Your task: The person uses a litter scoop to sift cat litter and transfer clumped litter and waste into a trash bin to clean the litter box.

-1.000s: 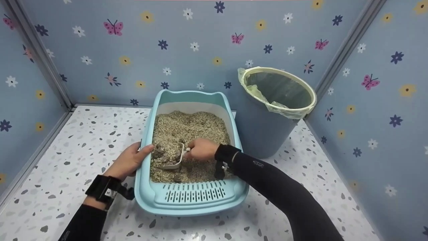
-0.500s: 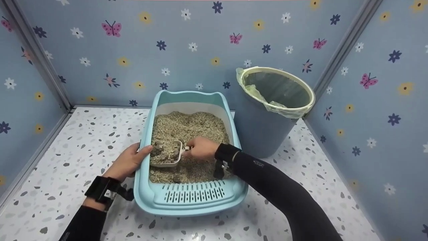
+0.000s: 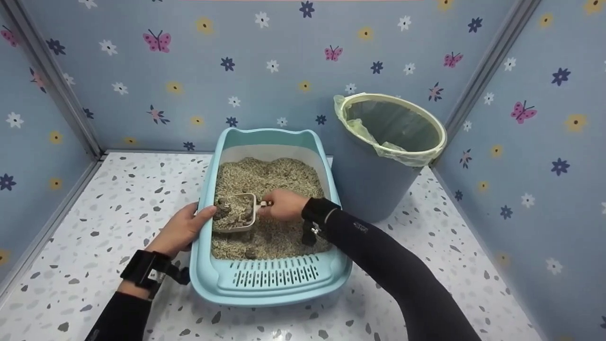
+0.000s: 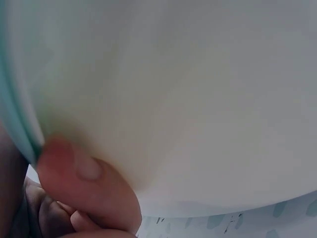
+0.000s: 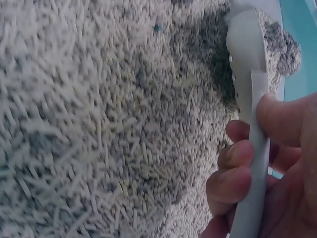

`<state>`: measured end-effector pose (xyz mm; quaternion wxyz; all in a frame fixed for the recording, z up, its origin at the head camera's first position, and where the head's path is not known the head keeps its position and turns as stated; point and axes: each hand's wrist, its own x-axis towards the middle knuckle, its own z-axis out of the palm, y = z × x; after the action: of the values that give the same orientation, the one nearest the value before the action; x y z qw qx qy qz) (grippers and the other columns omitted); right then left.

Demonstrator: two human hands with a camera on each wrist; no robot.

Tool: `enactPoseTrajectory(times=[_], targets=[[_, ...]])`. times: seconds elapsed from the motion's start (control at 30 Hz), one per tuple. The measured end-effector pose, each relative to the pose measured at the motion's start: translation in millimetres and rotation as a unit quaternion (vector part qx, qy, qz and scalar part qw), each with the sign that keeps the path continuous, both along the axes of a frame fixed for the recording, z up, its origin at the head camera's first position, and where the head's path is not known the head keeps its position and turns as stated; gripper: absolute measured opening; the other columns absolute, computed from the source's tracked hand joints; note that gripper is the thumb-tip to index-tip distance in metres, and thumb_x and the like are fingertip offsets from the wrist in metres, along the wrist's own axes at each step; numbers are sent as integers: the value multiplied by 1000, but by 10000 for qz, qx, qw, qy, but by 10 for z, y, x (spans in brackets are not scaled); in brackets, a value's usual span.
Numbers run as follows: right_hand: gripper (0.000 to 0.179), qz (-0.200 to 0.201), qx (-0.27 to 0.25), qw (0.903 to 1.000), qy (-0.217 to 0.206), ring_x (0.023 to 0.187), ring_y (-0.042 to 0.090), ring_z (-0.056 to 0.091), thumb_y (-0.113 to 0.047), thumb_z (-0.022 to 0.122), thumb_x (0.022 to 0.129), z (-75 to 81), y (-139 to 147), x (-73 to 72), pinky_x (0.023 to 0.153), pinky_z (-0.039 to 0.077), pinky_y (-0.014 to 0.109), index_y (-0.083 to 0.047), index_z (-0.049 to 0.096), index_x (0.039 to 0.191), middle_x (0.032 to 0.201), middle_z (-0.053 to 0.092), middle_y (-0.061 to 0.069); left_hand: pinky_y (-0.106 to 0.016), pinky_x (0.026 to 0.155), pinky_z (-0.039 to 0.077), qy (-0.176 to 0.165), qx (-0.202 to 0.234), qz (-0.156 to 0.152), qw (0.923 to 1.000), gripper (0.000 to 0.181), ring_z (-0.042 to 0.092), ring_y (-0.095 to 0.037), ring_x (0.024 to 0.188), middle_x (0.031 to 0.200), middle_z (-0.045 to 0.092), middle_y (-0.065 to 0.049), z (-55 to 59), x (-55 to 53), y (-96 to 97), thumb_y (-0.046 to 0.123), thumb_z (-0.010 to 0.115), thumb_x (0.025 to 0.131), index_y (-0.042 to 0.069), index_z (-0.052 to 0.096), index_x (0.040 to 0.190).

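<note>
A light blue litter box [image 3: 270,296] with a slotted front ledge holds pellet litter [image 3: 274,177]. My left hand [image 3: 180,229] grips its left rim, thumb on top; in the left wrist view a finger [image 4: 94,188] curls against the pale outer wall. My right hand [image 3: 284,204] holds a pale litter scoop [image 3: 254,215] by the handle, its fingers [image 5: 233,183] wrapped round it in the right wrist view. Litter and grey clumps [image 5: 287,52] fill the scoop's head, which lies near the box's left wall over the litter.
Close behind the box's right side stands a grey-blue trash bin [image 3: 374,184] with a pale green liner [image 3: 402,154] folded over its rim. Flower-patterned panels [image 3: 265,42] enclose the back and both sides. The floor [image 3: 156,180] is white with grey speckles.
The scoop has come up out of the litter, levelled and shifted slightly away from me, with clumps and litter in it. My left hand has stayed on the rim.
</note>
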<state>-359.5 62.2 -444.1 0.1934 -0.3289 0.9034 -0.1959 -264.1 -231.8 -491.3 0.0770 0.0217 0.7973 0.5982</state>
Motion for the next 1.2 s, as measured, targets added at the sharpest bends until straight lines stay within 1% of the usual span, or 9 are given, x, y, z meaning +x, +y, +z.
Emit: enactPoseTrajectory(times=[0.07,0.13,0.27,0.47,0.63,0.73,0.9,1.03,1.2], targets=[[29,51,44,9999,126,72,15,44,-35,63,116,-6,-14,-36,70,36,30,-18,56,94,82,47,-3,-41,62,67,0,37,-11,10000,72,77,-27,80,108,73,-23,8,12,6,50,59,115,-10,46,152],[28,109,121,9995,269,73,16,44,-35,62,117,-16,-22,-67,71,34,31,-16,57,97,84,47,-2,-38,56,64,-28,68,-21,10000,71,76,-26,76,104,73,-22,16,21,11,51,59,115,-9,47,150],[28,199,143,9988,429,72,16,43,-34,62,117,-14,-31,-92,72,32,31,-15,58,97,82,46,-2,-33,49,57,-48,77,-20,10000,69,71,-21,69,96,70,-17,11,21,12,51,59,115,-8,48,148],[34,137,-34,9987,487,68,13,41,-37,65,114,20,-13,-66,68,34,29,-20,52,87,76,43,-5,-27,46,49,-81,33,-3,10000,69,63,-16,61,87,64,-9,7,33,15,53,59,114,-7,49,146],[37,200,-208,9983,499,67,12,42,-39,67,112,47,27,-32,67,36,28,-23,50,83,75,44,-6,-26,43,45,-26,124,-71,9999,66,64,-16,60,87,66,-12,4,23,15,52,60,114,-7,50,143],[38,323,-355,9978,455,67,12,40,-37,68,112,65,59,-6,67,36,29,-23,48,83,75,43,-6,-28,43,49,-32,160,-101,9998,69,70,-19,65,93,71,-14,6,14,8,52,60,115,-7,48,147],[37,457,-439,9976,265,68,11,44,-36,68,111,75,104,40,67,41,29,-24,48,82,76,46,-8,-29,45,52,-78,183,-118,9997,70,73,-20,66,94,73,-13,1,3,3,52,58,115,-8,46,150],[38,406,-397,9981,223,69,10,45,-39,68,111,58,103,51,67,42,28,-25,47,82,76,46,-9,-29,44,52,-118,198,-124,9997,71,73,-20,66,94,73,-12,-6,1,3,53,58,115,-7,46,152],[37,309,-409,9984,235,69,11,45,-38,68,111,47,95,54,67,42,29,-24,49,83,76,47,-8,-35,50,60,-58,176,-108,9998,74,77,-27,74,100,75,-14,2,-5,2,52,58,115,-8,44,156]])
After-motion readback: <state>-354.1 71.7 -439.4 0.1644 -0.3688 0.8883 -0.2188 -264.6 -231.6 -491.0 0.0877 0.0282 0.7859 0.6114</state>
